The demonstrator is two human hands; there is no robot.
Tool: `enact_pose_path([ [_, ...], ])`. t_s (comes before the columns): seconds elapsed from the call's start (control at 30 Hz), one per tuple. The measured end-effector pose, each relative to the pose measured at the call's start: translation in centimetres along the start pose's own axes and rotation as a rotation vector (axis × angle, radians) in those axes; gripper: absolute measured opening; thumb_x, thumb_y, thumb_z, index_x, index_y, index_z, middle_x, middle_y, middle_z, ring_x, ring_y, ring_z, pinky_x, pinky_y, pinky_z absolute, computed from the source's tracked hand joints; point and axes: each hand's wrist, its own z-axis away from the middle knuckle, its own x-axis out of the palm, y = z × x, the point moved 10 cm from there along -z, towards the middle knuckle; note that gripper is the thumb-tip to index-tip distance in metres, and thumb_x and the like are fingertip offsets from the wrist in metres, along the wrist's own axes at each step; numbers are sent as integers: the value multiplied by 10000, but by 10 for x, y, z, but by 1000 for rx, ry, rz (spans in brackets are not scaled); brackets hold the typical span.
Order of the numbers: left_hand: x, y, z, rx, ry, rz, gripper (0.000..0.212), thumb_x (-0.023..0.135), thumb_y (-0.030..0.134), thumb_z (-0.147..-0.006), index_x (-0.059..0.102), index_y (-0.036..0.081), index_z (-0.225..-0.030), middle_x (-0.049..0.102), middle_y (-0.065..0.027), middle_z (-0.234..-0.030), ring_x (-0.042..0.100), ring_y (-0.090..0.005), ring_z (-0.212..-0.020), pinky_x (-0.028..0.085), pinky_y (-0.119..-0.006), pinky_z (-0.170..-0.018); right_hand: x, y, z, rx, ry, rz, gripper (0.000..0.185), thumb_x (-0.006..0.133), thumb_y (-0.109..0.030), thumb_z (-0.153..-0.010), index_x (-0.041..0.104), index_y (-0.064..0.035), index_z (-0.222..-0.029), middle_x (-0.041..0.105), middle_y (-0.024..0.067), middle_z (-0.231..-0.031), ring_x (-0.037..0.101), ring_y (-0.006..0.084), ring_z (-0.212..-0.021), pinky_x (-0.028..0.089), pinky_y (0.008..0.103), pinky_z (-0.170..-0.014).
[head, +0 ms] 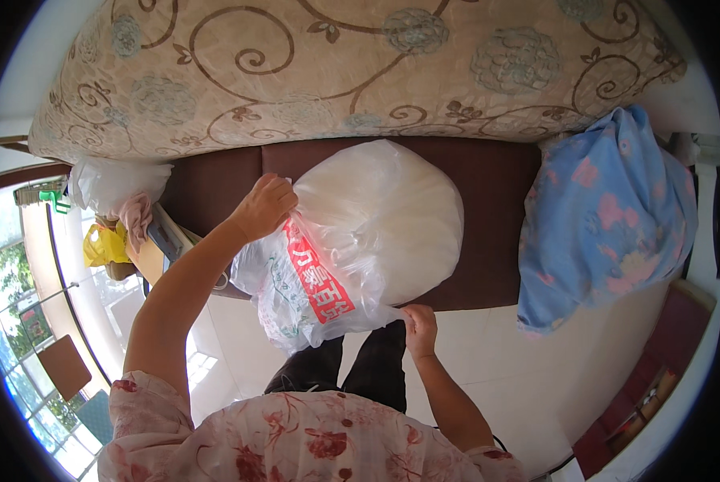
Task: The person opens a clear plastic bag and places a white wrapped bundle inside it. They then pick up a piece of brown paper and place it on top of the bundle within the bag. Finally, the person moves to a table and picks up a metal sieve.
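A translucent white plastic bag (317, 295) with a red printed band lies partly over a large, rounded white bundle (414, 223) on a dark brown padded bench. My left hand (269, 208) grips the bag's edge at the bundle's left side. Near the bench's front edge, my right hand (419, 328) pinches another part of the bag's edge between thumb and fingers. The bag's plastic is stretched between both hands, and its loose end hangs over my dark trousers. What the bundle is made of cannot be told through the plastic.
A large cushion or mattress in patterned fabric (348, 78) runs along the bench's (492, 241) back. Blue floral cloth (613, 223) covers something at the right. At the left are a white plastic bag (116, 181), a pink cloth (136, 220) and a yellow bag (104, 244).
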Motion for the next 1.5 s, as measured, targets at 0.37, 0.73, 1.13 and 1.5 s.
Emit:
enact_pose_path([
  [0.37, 30, -30, -61, -347, 336, 192, 107, 520, 21, -682, 518, 42, -787, 567, -151, -721, 544, -359, -732, 433, -431, -709, -18, 76, -17, 605, 301, -952, 119, 538, -90, -864, 581, -8, -938, 592, 46, -894, 553, 163, -836, 421, 273, -816],
  [0.73, 35, -58, -44, -474, 361, 567, 420, 517, 409, -824, 550, 11, -694, 537, -138, -641, 508, -317, -555, 404, -332, -527, -40, 68, -52, 563, 131, -1444, 45, 572, -66, -824, 567, -21, -822, 423, -16, -564, 327, 76, -474, 380, 287, -548],
  [1.13, -24, -68, 9, -516, 510, 849, 397, 513, 345, -843, 493, -1, -649, 511, -55, -627, 486, -138, -598, 399, -276, -555, -101, 5, -110, 296, 33, -1307, 92, 546, -4, -785, 632, 0, -818, 488, -1, -536, 368, 53, -425, 270, 200, -402],
  [1.5, 80, -177, -7, -1345, -145, 148, 469, 487, 461, -863, 624, 36, -1007, 640, -127, -973, 604, -246, -925, 463, -335, -786, -90, 24, -246, 627, 272, -906, 231, 634, -243, -837, 632, -24, -763, 389, -48, -471, 308, 31, -402, 205, 210, -382],
])
